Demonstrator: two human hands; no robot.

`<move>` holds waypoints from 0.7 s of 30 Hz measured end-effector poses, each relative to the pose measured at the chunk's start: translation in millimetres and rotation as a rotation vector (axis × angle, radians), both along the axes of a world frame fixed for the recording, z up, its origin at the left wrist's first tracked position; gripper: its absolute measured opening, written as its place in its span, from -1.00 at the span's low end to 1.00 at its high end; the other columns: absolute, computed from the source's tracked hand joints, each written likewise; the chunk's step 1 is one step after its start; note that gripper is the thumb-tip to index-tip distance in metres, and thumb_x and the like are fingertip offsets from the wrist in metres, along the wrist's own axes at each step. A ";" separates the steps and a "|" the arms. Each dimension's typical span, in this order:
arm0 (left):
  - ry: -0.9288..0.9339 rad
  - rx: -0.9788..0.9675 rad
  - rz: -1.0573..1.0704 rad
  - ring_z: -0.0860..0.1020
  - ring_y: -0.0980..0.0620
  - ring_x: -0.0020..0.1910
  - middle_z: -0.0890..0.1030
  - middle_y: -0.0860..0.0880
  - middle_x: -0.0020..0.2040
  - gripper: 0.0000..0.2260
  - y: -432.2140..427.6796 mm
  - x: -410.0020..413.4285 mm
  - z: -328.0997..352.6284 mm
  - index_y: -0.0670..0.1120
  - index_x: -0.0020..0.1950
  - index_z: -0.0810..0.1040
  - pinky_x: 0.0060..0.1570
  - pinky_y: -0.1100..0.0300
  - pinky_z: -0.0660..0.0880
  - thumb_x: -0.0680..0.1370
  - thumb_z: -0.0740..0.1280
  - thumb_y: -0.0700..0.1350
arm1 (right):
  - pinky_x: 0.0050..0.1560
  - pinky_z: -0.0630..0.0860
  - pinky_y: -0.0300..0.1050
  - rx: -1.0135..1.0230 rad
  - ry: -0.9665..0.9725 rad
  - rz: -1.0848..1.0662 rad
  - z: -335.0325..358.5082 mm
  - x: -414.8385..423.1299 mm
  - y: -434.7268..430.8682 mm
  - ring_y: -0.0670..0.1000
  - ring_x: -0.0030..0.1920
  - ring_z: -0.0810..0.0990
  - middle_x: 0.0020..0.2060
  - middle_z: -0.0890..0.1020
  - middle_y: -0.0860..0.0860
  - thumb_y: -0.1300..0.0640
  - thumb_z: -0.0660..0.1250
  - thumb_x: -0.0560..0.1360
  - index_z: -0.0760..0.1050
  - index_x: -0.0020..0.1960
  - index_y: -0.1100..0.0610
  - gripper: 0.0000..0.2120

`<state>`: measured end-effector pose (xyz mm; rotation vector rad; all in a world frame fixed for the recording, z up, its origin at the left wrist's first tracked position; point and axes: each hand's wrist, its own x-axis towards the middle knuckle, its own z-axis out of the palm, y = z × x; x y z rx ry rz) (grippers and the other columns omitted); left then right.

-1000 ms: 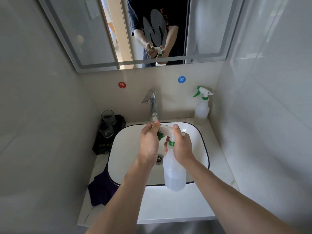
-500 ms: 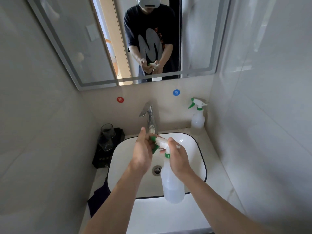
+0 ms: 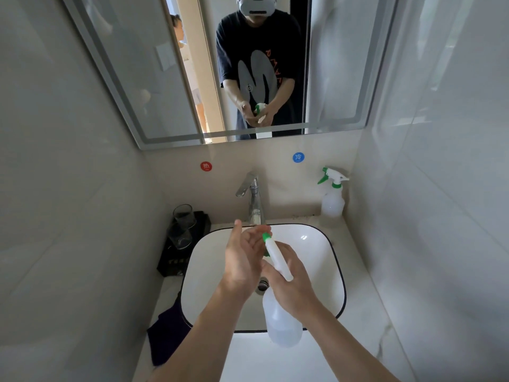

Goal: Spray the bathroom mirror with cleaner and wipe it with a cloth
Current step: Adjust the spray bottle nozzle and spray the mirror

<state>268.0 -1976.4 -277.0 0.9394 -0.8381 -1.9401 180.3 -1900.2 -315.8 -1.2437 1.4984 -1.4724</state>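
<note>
Head view shows your right hand (image 3: 292,285), its grip wrapped round the neck of the spray bottle (image 3: 281,323), over the basin (image 3: 316,244) and below the mirror (image 3: 137,64). Your left hand (image 3: 242,260) is beside the nozzle, grip wide and slack. Walls (image 3: 440,216) close in on both sides, and the cloth (image 3: 168,340) lies at the counter's (image 3: 366,299) left front edge.

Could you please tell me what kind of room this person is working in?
Most likely a small bathroom: a white basin is set into a pale counter, a chrome tap stands behind it, and a mirror hangs on the wall above.
</note>
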 end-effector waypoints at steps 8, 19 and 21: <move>-0.188 -0.084 -0.128 0.65 -0.13 0.14 0.67 -0.20 0.21 -0.36 10.9 9.6 -10.6 -0.25 0.19 0.64 0.42 -0.15 0.36 0.68 -0.03 0.22 | -0.19 0.50 -0.32 0.034 -0.017 -0.012 -1.3 -0.8 -7.3 -0.10 -0.21 0.67 -0.28 0.69 -0.09 -0.06 0.33 0.60 0.63 0.00 -0.11 -0.89; -0.155 -0.004 -0.148 0.62 -0.16 0.25 0.68 -0.22 0.18 -0.32 17.1 8.0 -20.1 -0.22 0.27 0.61 0.44 -0.10 0.38 0.67 -0.08 0.27 | -0.13 0.58 -0.14 0.102 0.018 -0.098 -7.4 -0.5 -17.0 -0.08 -0.16 0.69 -0.23 0.70 -0.07 -0.05 0.29 0.61 0.59 -0.08 -0.06 -0.85; -0.153 -0.010 -0.130 0.64 -0.15 0.19 0.70 -0.19 0.11 -0.35 17.2 5.9 -18.7 -0.21 0.24 0.61 0.41 -0.09 0.42 0.67 -0.04 0.26 | -0.06 0.62 -0.05 0.099 0.028 -0.097 -7.6 1.2 -16.3 -0.09 -0.13 0.69 -0.21 0.71 -0.08 -0.06 0.26 0.60 0.60 -0.02 -0.08 -0.85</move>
